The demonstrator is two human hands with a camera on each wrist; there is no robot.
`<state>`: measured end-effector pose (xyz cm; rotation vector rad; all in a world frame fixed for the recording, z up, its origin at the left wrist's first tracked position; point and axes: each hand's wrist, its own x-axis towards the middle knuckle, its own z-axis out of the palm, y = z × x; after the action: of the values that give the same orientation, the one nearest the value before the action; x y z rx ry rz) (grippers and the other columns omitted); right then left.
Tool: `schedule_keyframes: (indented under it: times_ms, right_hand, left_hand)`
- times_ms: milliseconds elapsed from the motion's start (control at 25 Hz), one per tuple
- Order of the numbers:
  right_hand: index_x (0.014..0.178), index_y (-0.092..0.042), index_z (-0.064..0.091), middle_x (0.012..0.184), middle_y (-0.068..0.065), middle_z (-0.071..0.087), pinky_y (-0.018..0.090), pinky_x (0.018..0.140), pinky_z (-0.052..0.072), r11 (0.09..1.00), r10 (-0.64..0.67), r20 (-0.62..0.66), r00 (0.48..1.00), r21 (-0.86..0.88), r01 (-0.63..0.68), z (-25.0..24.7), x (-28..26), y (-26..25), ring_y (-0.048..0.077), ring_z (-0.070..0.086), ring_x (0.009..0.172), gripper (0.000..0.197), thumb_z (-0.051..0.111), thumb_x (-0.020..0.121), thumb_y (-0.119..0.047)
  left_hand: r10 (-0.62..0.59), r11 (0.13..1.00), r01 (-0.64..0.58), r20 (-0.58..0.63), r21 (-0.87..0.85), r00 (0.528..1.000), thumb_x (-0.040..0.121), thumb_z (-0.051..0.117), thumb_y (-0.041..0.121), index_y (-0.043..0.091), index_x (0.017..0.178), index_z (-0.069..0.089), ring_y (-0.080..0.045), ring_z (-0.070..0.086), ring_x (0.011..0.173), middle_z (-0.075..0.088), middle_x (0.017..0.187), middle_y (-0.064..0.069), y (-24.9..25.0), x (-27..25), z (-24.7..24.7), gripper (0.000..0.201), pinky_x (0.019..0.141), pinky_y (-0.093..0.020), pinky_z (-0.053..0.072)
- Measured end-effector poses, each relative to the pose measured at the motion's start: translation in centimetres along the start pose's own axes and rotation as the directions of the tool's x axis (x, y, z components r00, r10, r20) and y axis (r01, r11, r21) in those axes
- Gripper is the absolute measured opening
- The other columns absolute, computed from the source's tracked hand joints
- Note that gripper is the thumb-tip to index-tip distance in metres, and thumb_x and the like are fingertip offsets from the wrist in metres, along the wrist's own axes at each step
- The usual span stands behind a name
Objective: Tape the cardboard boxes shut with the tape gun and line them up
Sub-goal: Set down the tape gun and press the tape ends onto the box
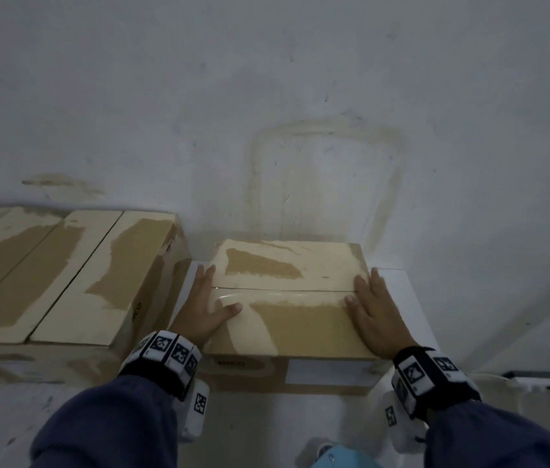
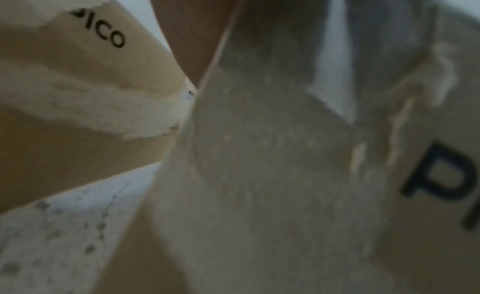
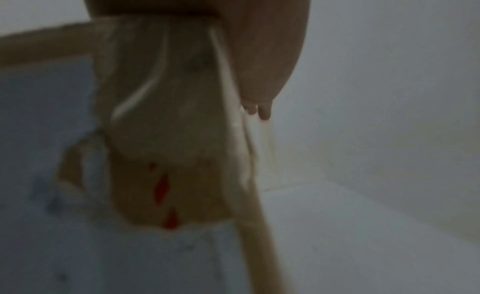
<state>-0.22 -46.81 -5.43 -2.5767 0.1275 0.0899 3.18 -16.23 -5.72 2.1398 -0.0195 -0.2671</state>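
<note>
A closed cardboard box (image 1: 287, 298) with torn, pale patches stands in front of me, and clear tape runs along its middle seam. My left hand (image 1: 207, 305) lies against the box's left side with straight fingers and the thumb on top. Flat on the box's right top edge rests my right hand (image 1: 373, 309), its fingers also straight. In the left wrist view the box wall (image 2: 285, 175) fills the picture, blurred, with a black letter P. The right wrist view shows a box corner (image 3: 168, 134) and my fingertips (image 3: 263, 111). No tape gun is in view.
Two more closed boxes (image 1: 64, 275) stand side by side just left, with a narrow gap to the centre box; one shows the letters ICO (image 2: 103, 35). A white slab (image 1: 398, 298) lies under the centre box. A wall rises behind. A white power strip (image 1: 533, 378) lies on the floor at right.
</note>
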Motion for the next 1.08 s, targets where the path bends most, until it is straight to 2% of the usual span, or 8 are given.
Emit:
schedule_keyframes:
  times_ms: [120, 280, 440, 560, 640, 760, 920, 1080]
  right_hand:
    - [0.15, -0.009, 0.01, 0.16, 0.007, 0.009, 0.018, 0.107, 0.007, 0.962, 0.026, -0.029, 0.999, 0.271, -0.017, 0.0, 0.2, 0.2, 0.018, 0.012, 0.146, 0.06, 0.035, 0.1, -0.03]
    - [0.151, -0.012, 0.013, 0.159, 0.005, 0.018, 0.03, 0.115, 0.015, 0.951, 0.099, -0.063, 0.993, 0.298, -0.076, 0.2, 0.1, 0.1, 0.02, 0.021, 0.144, 0.064, 0.041, 0.098, -0.034]
    - [0.123, -0.012, 0.054, 0.129, 0.013, 0.055, 0.043, 0.093, 0.046, 0.982, 0.044, -0.197, 0.979, -0.172, -0.079, 0.1, -0.6, -0.4, 0.031, 0.053, 0.116, 0.046, 0.037, 0.092, -0.042]
    - [0.099, -0.013, 0.065, 0.111, 0.008, 0.064, 0.051, 0.089, 0.043, 0.919, -0.176, -0.229, 0.957, -0.387, 0.077, 0.1, -1.8, -1.6, 0.032, 0.061, 0.104, 0.047, 0.03, 0.083, -0.04]
    - [0.133, -0.022, 0.046, 0.148, -0.005, 0.036, 0.059, 0.11, 0.015, 0.913, -0.235, -0.058, 0.97, -0.355, 0.2, 0.8, -3.4, -3.0, 0.024, 0.03, 0.141, 0.068, 0.026, 0.083, -0.063]
    - [0.15, -0.029, 0.004, 0.155, -0.007, -0.009, 0.06, 0.113, -0.001, 0.85, -0.231, 0.211, 0.95, -0.432, 0.302, 2.8, -5.0, -2.9, 0.022, -0.009, 0.145, 0.118, 0.02, 0.054, -0.095]
    - [0.137, -0.028, 0.04, 0.141, 0.009, 0.052, 0.06, 0.087, 0.047, 0.82, -0.101, 0.209, 0.973, -0.537, 0.2, 2.6, -5.2, -1.4, 0.036, 0.054, 0.123, 0.093, 0.035, 0.06, -0.08]
    - [0.133, -0.03, 0.047, 0.132, 0.005, 0.06, 0.051, 0.078, 0.055, 0.816, -0.098, 0.176, 0.98, -0.549, 0.18, 0.3, -3.8, 0.9, 0.03, 0.063, 0.114, 0.088, 0.035, 0.06, -0.079]
  left_hand:
    - [-0.077, 0.863, 0.057, -0.019, -0.502, 0.997, 0.089, 0.061, 0.018, 0.022, 0.148, 0.022, -0.019, 0.05, 0.118, 0.039, 0.147, -0.003, -1.2, 0.7, 0.1, 0.071, 0.089, -0.031, 0.044]
    - [-0.066, 0.855, 0.056, 0.0, -0.516, 0.998, 0.078, 0.067, 0.024, 0.029, 0.135, 0.037, -0.023, 0.054, 0.116, 0.057, 0.126, 0.005, -1.7, 1.1, 0.2, 0.065, 0.082, -0.03, 0.045]
    - [-0.009, 0.998, 0.006, -0.048, -0.064, 0.999, 0.08, 0.066, 0.044, 0.026, 0.14, 0.027, -0.02, 0.044, 0.125, 0.043, 0.135, 0.007, -1.2, 0.4, -0.4, 0.074, 0.101, -0.037, 0.038]
    - [0.164, 0.87, -0.091, -0.11, 0.484, 0.98, 0.085, 0.053, 0.056, 0.02, 0.15, 0.013, -0.023, 0.011, 0.146, 0.009, 0.159, -0.002, 0.3, -1.6, -0.5, 0.085, 0.119, -0.044, 0.014]
    - [0.185, 0.748, -0.2, 0.091, 0.633, 0.979, 0.077, 0.047, 0.072, 0.023, 0.152, 0.002, -0.021, -0.01, 0.148, -0.011, 0.16, 0.0, 0.5, -3.3, 0.4, 0.1, 0.12, -0.045, -0.003]
    - [0.124, 0.577, -0.305, 0.288, 0.758, 0.95, 0.047, 0.033, 0.096, 0.029, 0.149, -0.013, -0.025, -0.018, 0.146, -0.023, 0.157, -0.002, 0.0, -4.7, 1.4, 0.13, 0.117, -0.052, -0.005]
    - [0.101, 0.528, -0.297, 0.288, 0.796, 0.952, 0.068, 0.038, 0.08, 0.028, 0.149, -0.014, -0.027, -0.016, 0.146, -0.021, 0.158, -0.004, 0.8, -4.0, 2.4, 0.109, 0.117, -0.052, 0.0]
    - [0.142, 0.529, -0.315, 0.283, 0.788, 0.948, 0.078, 0.05, 0.069, 0.028, 0.149, -0.012, -0.028, -0.015, 0.147, -0.019, 0.158, -0.005, 3.0, -2.6, 5.1, 0.102, 0.117, -0.052, 0.0]
